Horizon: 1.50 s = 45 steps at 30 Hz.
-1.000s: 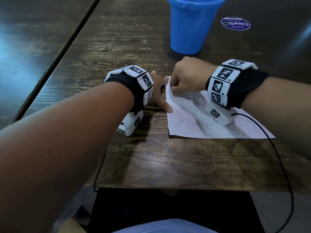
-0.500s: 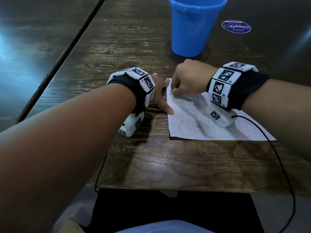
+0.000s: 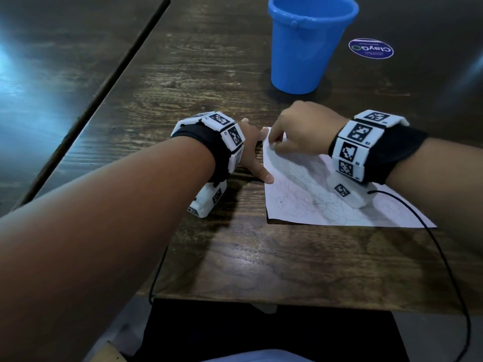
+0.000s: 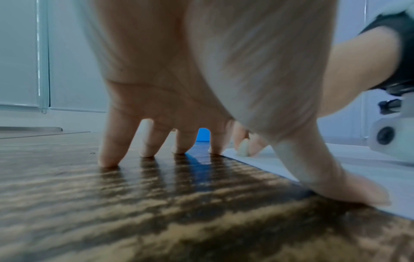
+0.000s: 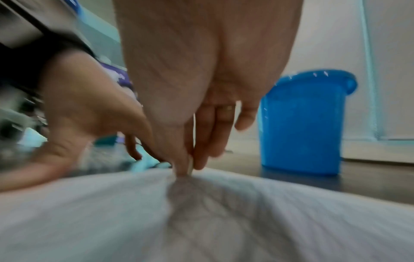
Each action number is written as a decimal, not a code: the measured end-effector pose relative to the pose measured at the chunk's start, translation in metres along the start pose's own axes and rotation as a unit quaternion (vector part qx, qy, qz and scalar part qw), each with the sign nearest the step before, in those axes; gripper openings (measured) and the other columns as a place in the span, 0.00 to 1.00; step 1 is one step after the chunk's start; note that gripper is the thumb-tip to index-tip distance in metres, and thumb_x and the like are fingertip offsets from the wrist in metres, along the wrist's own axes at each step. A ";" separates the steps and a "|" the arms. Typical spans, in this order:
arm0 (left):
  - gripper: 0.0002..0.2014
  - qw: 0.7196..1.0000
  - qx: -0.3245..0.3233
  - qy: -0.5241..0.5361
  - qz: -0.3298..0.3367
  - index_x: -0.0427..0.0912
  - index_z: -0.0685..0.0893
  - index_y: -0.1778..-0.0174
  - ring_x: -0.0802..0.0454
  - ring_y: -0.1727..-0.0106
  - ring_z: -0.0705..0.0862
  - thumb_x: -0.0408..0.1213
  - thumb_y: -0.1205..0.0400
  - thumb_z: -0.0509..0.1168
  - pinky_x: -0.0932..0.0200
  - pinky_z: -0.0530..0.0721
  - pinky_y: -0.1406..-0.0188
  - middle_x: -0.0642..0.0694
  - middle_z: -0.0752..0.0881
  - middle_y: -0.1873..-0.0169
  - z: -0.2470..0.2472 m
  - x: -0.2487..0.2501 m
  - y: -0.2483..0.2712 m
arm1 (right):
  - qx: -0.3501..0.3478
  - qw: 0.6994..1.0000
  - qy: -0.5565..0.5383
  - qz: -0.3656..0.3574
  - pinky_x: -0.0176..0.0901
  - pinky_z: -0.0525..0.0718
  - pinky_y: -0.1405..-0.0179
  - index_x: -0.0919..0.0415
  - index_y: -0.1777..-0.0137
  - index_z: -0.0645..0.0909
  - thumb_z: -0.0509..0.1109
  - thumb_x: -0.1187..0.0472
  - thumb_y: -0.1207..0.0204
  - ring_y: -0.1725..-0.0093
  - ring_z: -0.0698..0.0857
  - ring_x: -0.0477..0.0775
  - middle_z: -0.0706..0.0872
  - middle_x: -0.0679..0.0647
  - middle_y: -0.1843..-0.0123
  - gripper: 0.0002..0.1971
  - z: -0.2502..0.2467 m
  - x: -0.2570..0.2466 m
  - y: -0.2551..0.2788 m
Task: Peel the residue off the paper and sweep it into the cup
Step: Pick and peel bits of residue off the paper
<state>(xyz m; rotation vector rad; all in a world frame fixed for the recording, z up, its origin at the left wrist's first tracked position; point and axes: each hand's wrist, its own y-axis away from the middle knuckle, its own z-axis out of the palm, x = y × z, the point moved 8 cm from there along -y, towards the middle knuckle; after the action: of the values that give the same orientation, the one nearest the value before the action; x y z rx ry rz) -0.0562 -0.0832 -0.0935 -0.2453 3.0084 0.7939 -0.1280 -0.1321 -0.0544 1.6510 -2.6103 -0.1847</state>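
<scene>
While my left hand (image 3: pixel 249 150) braces beside the paper (image 3: pixel 308 194), I keep its fingers (image 4: pixel 147 141) spread and straight, tips planted on the table (image 3: pixel 198 82) and the thumb (image 4: pixel 336 179) pressing the sheet's left edge. I judge that anchor is there so the sheet cannot slide or lift while the other hand works.

My right hand (image 3: pixel 300 131) is curled at the paper's far left corner, thumb and forefinger (image 5: pixel 186 159) nipped together right at the surface. From the right wrist view the sheet bulges up under that pinch, so I take it I am pulling at something stuck there. The residue itself is too small and blurred for me to make out; I cannot say whether any has come free.

The paper lies flat otherwise, scribbled over, near the table's front edge. The cup (image 3: pixel 311 43) stands upright just beyond the right hand, mouth open, close enough, I think, that loosened bits can be brushed straight towards it. A round sticker (image 3: pixel 371 48) sits on the table to its right.
</scene>
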 end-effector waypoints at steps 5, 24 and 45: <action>0.62 1.000 -0.005 -0.004 -0.016 0.53 0.42 0.10 0.35 0.18 0.68 0.76 0.32 0.68 0.38 0.71 0.24 0.34 0.50 0.12 0.003 -0.003 -0.001 | 0.031 0.997 -0.029 0.060 0.52 0.87 0.51 0.50 0.49 0.92 0.73 0.53 0.23 0.50 0.85 0.52 0.90 0.46 0.52 0.07 -0.007 0.019 -0.012; 0.60 1.000 0.001 -0.004 -0.005 0.54 0.43 0.10 0.37 0.18 0.69 0.74 0.30 0.69 0.41 0.71 0.25 0.36 0.53 0.12 0.001 -0.002 0.001 | 0.000 0.998 -0.059 0.027 0.40 0.80 0.63 0.51 0.51 0.93 0.77 0.55 0.25 0.61 0.84 0.43 0.85 0.38 0.65 0.05 -0.003 0.008 -0.006; 0.61 0.999 -0.015 -0.030 -0.007 0.51 0.42 0.10 0.39 0.14 0.62 0.75 0.30 0.67 0.40 0.67 0.21 0.37 0.49 0.11 0.002 -0.001 -0.002 | -0.060 0.996 -0.060 -0.020 0.42 0.86 0.57 0.46 0.53 0.93 0.80 0.52 0.28 0.61 0.85 0.38 0.88 0.36 0.63 0.05 0.006 -0.006 0.010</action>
<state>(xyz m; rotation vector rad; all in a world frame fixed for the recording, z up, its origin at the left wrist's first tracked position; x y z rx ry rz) -0.0548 -0.0836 -0.0955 -0.2395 2.9371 0.8302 -0.1348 -0.1222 -0.0588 1.7034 -2.5924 -0.4455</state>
